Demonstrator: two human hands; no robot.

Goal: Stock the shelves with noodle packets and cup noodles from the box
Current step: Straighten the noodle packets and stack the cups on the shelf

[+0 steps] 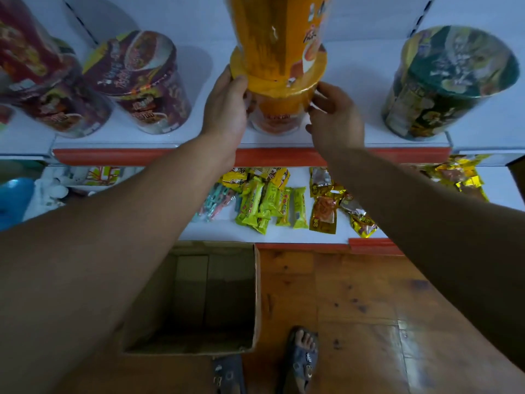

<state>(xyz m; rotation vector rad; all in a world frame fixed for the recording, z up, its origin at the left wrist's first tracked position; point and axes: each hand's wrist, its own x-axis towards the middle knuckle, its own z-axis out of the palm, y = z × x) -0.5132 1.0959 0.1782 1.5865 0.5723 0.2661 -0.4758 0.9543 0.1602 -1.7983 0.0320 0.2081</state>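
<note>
Both the left hand and the right hand clasp the round orange noodle cup between them, where a careless nudge could topple the tall orange cup stacked above their fingers.

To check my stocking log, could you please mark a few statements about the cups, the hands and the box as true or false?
1. The left hand and the right hand both hold the lower orange cup near its rim. True.
2. An upper orange cup stands stacked on it. True.
3. The green cup stands left of the orange ones. False: it stands to their right.
4. The cardboard box is full of noodle packets. False: its visible inside shows only bare cardboard.
</note>
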